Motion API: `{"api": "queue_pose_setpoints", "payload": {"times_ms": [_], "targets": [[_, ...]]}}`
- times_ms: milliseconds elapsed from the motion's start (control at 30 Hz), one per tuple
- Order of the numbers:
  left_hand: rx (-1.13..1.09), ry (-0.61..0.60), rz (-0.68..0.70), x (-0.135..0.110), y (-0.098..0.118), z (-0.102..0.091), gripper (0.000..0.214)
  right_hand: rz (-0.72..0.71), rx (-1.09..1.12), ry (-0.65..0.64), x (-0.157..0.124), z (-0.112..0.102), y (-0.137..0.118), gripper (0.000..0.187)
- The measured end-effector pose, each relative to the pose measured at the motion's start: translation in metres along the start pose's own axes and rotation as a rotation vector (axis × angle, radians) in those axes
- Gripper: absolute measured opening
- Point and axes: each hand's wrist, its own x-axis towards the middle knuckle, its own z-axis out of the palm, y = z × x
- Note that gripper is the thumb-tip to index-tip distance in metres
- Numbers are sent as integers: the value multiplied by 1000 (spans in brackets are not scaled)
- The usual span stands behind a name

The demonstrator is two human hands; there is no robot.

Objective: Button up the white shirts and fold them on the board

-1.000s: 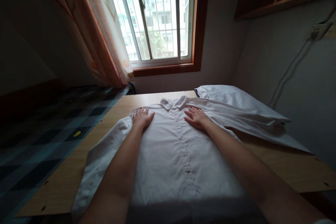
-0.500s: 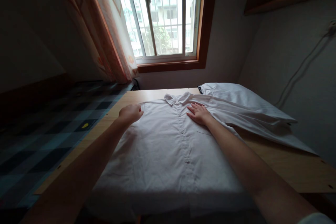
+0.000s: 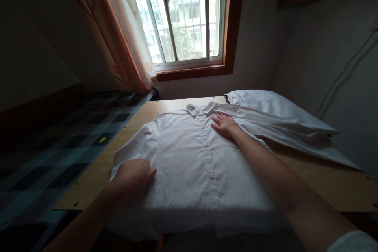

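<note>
Head view: white cloth pile (image 3: 265, 104) lies beside shirt (image 3: 189, 161) on wooden board (image 3: 313, 183).

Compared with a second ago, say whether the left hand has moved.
Yes. The left hand has drawn back from beside the collar toward the person, to the side edge of the shirt.

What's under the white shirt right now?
The white shirt lies flat on a wooden board, bare on both sides. The board beneath the cloth is covered. The left hand and right hand rest on top.
</note>
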Motion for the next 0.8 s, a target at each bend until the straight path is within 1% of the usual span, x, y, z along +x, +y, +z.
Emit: {"api": "queue_pose_setpoints", "payload": {"times_ms": [133, 233, 300, 367, 433, 467, 500, 567, 633, 733, 800], "targets": [[109, -3, 21, 0, 7, -2, 36, -4, 1, 11, -1, 0, 0, 64], [71, -8, 59, 6, 0, -4, 31, -5, 4, 11, -1, -1, -1, 63], [-74, -76, 124, 12, -10, -8, 27, -7, 8, 11, -2, -1, -1, 64], [-308, -215, 197, 17, -21, -15, 30, -5, 12, 10, -2, -1, -1, 64], [-565, -357, 215, 23, -28, -23, 34, -3, 18, 11, -3, -2, -2, 64], [-677, -393, 208, 26, -29, -28, 36, -2, 19, 12, -3, -2, -2, 63], [-772, -403, 201, 29, -28, -32, 38, -2, 18, 12, -3, -3, -2, 63], [-903, -365, 198, 38, -20, -40, 41, -2, 14, 8, -3, -3, -2, 63], [-976, -319, 223, 48, -5, -45, 41, -4, 9, 3, -2, -3, -1, 63], [-1083, -276, 283, 68, 24, -51, 38, -10, 11, 10, -2, -1, 0, 64], [-1181, -230, 298, 83, 46, -53, 34, -11, 14, 20, -1, 0, 0, 64]]}}
